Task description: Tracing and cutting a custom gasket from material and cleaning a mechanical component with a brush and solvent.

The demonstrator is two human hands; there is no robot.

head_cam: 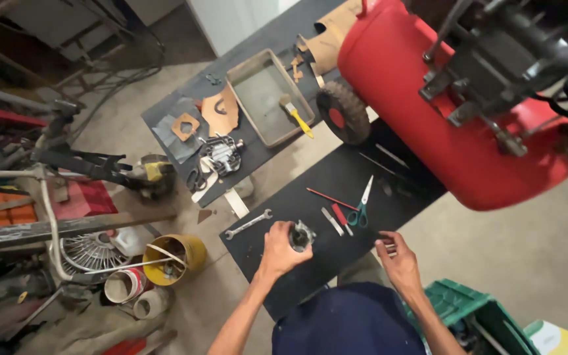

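While we knelt at the black mat (336, 177), our left hand (279, 246) gripped a small metal part (302, 235) at lower centre of the frame.
Its fingers were curled shut around the part, which sat on the mat; how much work remained on it, we judged unclear. Our right hand (397, 258), lower right, pinched something small, half closed. A wrench (248, 224), scissors (361, 205) and red compressor tank (442, 98) lay around.
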